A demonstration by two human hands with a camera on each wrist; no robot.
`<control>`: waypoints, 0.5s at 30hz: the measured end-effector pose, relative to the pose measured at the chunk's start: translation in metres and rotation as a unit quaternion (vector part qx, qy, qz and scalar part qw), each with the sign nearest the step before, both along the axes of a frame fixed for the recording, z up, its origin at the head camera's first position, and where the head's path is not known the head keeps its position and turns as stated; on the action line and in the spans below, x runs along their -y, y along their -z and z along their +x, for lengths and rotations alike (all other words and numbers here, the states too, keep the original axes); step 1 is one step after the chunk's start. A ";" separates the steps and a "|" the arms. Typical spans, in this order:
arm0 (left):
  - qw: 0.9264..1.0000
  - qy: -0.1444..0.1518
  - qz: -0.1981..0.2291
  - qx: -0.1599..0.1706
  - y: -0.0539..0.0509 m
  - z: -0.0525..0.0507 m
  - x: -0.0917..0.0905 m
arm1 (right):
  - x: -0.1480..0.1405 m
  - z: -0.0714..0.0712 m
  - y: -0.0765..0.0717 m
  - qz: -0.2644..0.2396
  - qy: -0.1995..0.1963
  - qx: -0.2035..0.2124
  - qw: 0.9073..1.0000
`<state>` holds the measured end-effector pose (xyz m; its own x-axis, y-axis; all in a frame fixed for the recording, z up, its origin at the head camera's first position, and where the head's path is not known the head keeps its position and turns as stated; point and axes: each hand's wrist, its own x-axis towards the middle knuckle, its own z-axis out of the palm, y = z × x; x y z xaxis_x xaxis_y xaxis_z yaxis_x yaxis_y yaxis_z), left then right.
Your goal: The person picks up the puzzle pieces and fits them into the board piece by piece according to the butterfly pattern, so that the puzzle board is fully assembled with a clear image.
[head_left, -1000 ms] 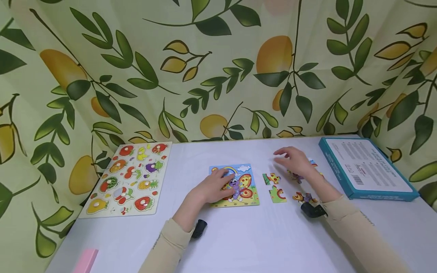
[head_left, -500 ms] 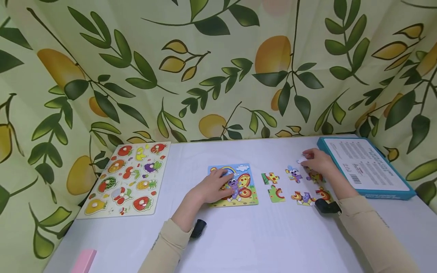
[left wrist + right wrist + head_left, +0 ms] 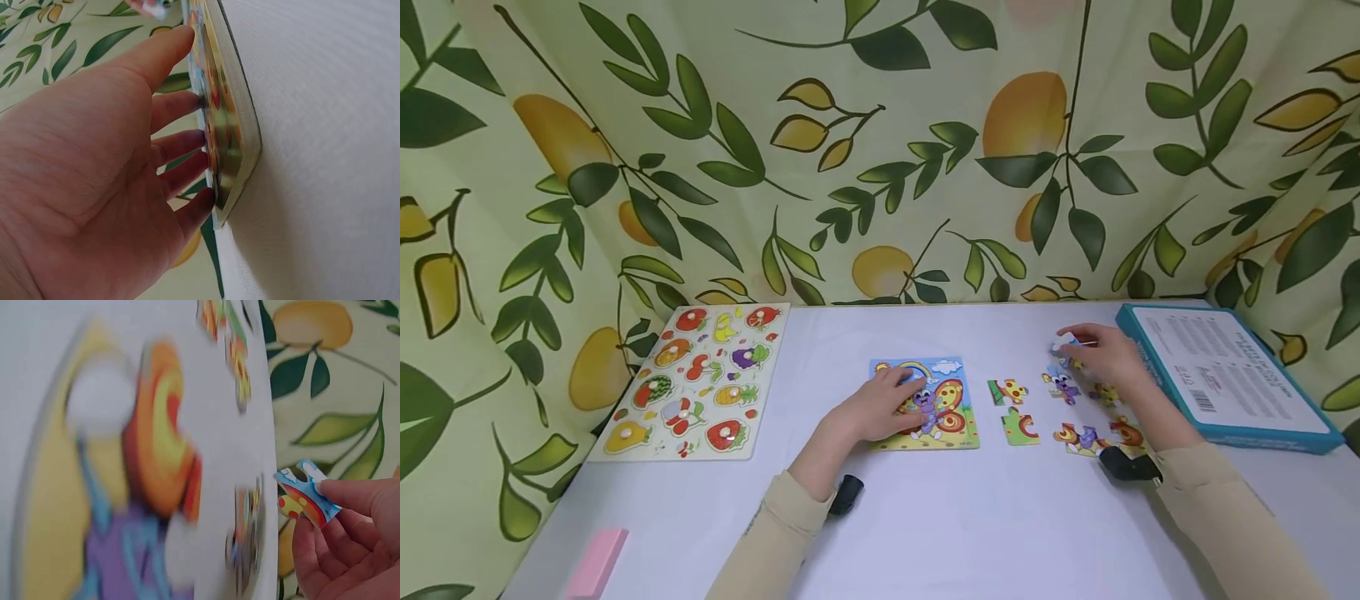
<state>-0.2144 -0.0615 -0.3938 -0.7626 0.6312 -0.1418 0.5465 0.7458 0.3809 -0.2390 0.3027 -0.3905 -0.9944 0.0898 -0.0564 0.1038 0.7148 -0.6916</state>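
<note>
My left hand (image 3: 877, 408) rests with spread fingers on the butterfly picture board (image 3: 951, 417). In the left wrist view, the fingertips of the left hand (image 3: 106, 169) touch the board's face (image 3: 228, 144). Over at the right, my right hand (image 3: 1105, 357) pinches a small jigsaw piece (image 3: 1064, 342) between thumb and fingers. The right wrist view shows this piece (image 3: 306, 497) as blue with a red arc and a yellow spotted part, held by the right hand (image 3: 350, 537). Below and left of that hand lie loose pieces, among them a purple one (image 3: 1061, 387) and a green one (image 3: 1020, 427).
A fruit puzzle board (image 3: 700, 383) lies at the left, with a pink block (image 3: 597, 564) nearer the front edge. At the right is a teal-edged box (image 3: 1232, 375). A patterned curtain (image 3: 880, 167) hangs behind the table.
My right hand has moved right to the loose pieces and now holds one, slightly raised. My left hand has stayed on the picture board. The head view has shifted slightly.
</note>
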 end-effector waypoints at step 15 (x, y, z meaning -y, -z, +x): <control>0.999 -0.003 -0.034 -0.006 0.001 -0.001 -0.003 | 0.103 -0.013 0.005 -0.148 -0.084 0.077 0.982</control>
